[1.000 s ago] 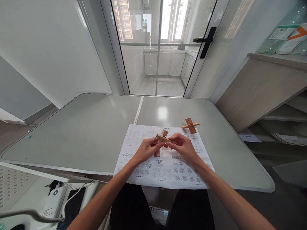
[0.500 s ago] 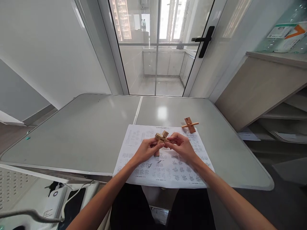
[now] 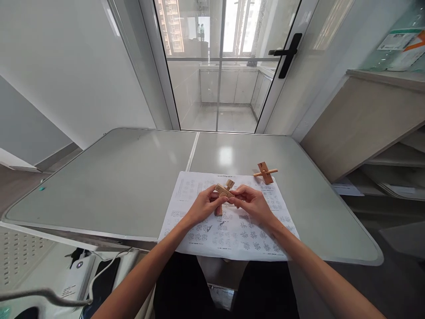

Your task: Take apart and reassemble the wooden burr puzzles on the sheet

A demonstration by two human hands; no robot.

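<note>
Both hands meet over a printed sheet with rows of small line drawings. Between them is a set of crossed wooden puzzle pieces, light in colour, with another piece sticking up behind and a browner end below. My left hand is closed, pinching the left side of the pieces with thumb and fingers. Gripping the right side, my right hand is closed too. Fingers hide part of how the pieces fit together. Beyond my right hand, a brown wooden piece with a stick through it lies at the sheet's top right corner.
The grey table has a seam down its middle. At lower left, a white box, a dark phone-like slab and cables lie on a lower surface. A glass door stands behind the table. Shelves rise at right, with plastic bottles.
The view has shifted slightly. The upright piece in my hands appears a little more raised and turned; both hands keep their grip.
</note>
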